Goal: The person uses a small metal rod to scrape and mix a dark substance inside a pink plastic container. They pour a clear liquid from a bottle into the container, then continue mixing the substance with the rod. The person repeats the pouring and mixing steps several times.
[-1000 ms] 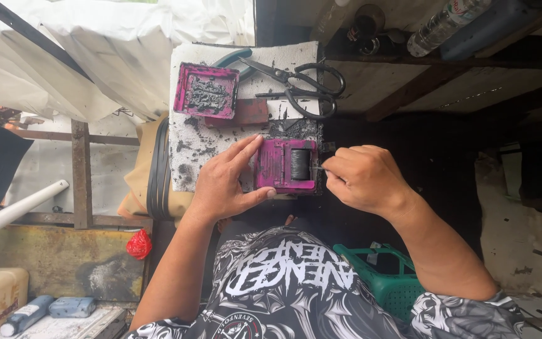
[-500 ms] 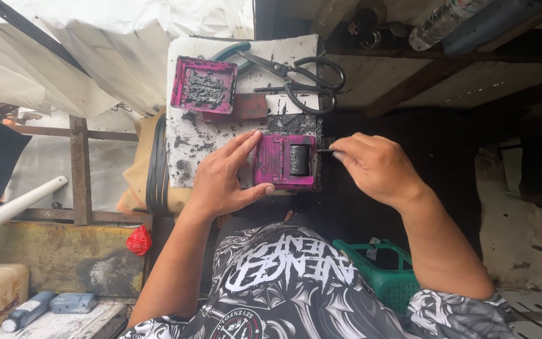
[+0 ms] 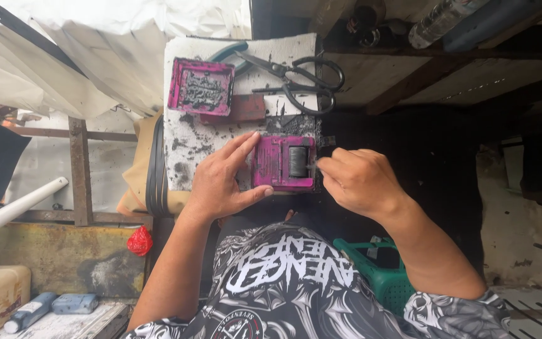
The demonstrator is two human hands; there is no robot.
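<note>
We wear a black short-sleeved shirt [image 3: 296, 282] with bold white lettering across the chest and grey-white skull patterns on the sleeves, our forearms bare below them.

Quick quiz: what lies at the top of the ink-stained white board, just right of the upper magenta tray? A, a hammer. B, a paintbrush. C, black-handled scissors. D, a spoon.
C: black-handled scissors lie at the far end of the white board, right of the upper magenta tray, beyond the left hand and right hand.

A makeshift workshop: ink-stained work board [image 3: 183, 150], black scissors [image 3: 302, 81], rusty metal frame [image 3: 81, 172], tarpaulin [image 3: 95, 44].
</note>
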